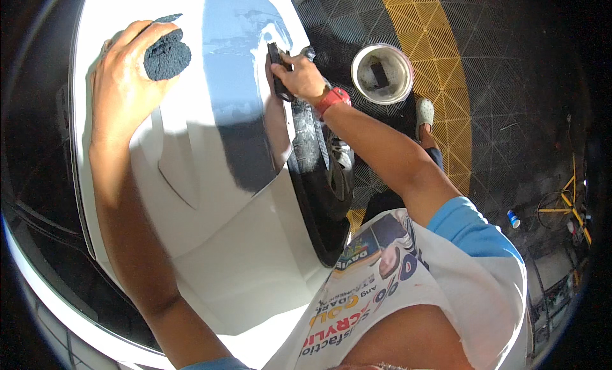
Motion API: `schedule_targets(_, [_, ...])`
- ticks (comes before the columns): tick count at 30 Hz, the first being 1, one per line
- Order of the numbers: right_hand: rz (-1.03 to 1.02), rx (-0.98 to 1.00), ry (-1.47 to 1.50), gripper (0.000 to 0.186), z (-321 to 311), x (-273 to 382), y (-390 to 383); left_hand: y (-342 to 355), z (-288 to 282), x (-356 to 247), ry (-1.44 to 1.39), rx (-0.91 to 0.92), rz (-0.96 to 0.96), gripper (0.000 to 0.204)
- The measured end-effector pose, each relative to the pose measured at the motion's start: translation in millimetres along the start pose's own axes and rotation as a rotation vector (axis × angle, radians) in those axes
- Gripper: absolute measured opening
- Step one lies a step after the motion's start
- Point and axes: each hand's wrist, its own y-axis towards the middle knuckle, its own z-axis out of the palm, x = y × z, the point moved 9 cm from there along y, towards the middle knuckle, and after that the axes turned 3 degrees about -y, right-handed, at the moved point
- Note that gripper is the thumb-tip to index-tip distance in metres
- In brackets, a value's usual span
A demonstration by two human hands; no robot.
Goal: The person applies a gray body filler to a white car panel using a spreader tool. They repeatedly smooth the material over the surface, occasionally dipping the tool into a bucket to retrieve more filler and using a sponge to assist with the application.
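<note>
My left hand (126, 83) is closed round a bunched dark grey cloth (168, 55), over the white panel of a car (185, 242). Farther right, my right hand (303, 77) grips a black sanding block (280, 83) and presses it to the panel's edge above the wheel arch. A grey-blue patch (236, 115) covers part of the white paint between my hands. Whitish wet residue (268, 35) lies around the block's far end. The block's underside is hidden.
A round bucket (382, 73) on the tiled floor holds cloudy liquid and a dark block. The tyre (312, 147) sits below my right wrist. A yellow stand (567, 201) and a small blue-and-white can (514, 219) are at the right. My shoe (424, 118) is beside the bucket.
</note>
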Motion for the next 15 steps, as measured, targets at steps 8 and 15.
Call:
schedule_targets(8, [-0.316, 0.008, -0.001, 0.063, -10.0, 72.4, -165.9, -11.3, 3.4, 3.2, -0.034, 0.022, 0.005, 0.064])
schedule_targets(15, [-0.027, -0.027, 0.017, 0.061, -0.3, 14.7, -56.2, -4.0, -2.7, -0.6, -0.036, -0.062, 0.014, 0.055])
